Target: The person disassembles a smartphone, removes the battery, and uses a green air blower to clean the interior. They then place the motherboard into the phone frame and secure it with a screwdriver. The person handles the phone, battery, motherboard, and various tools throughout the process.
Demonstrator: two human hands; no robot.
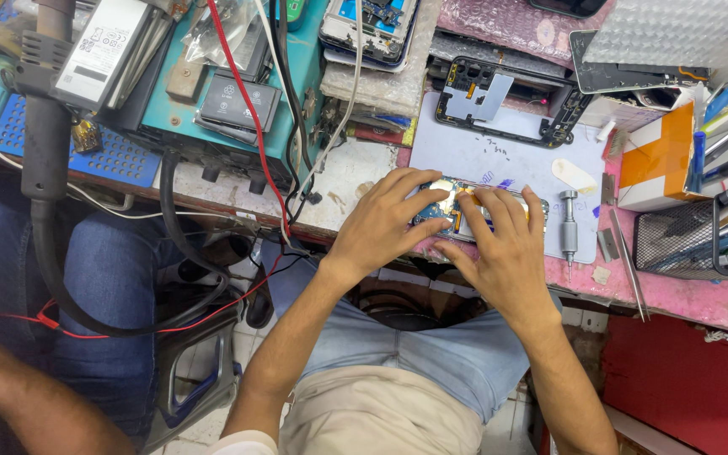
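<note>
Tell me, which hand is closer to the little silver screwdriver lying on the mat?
Right. The right hand rests just beside the screwdriver, on the opened phone; the left hand sits farther away.

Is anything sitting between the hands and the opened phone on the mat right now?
Nothing visible does. The left hand and right hand both rest directly on the opened phone on the grey mat. The screwdriver lies to the right of the phone, apart from both hands.
</note>
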